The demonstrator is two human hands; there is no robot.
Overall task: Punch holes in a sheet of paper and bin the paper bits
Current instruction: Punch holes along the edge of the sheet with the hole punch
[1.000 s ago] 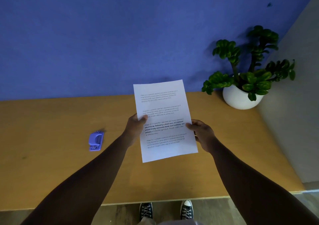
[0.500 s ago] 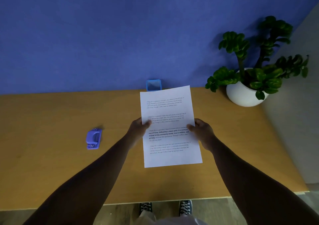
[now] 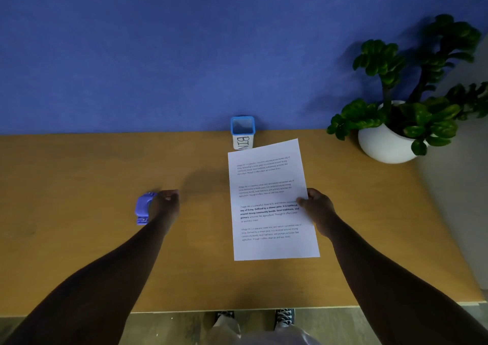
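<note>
A white printed sheet of paper (image 3: 269, 199) is held above the wooden desk (image 3: 79, 252), right of centre. My right hand (image 3: 317, 210) pinches its right edge, thumb on top. A small purple hole punch (image 3: 142, 208) lies on the desk at the left. My left hand (image 3: 166, 204) is right against the punch's right side with curled fingers and covers that side; whether it grips the punch is unclear. A small blue-rimmed white pot marked BIN (image 3: 242, 132) stands at the back of the desk against the blue wall, just behind the sheet's top edge.
A white pot with a green plant (image 3: 388, 143) stands at the desk's back right corner beside a grey wall. The desk's front edge runs along the bottom, with my shoes (image 3: 284, 315) on the floor below it.
My left hand let go of the sheet's left edge and moved left to the hole punch. The sheet, now held by my right hand alone, dropped lower, and the bin came fully into view.
</note>
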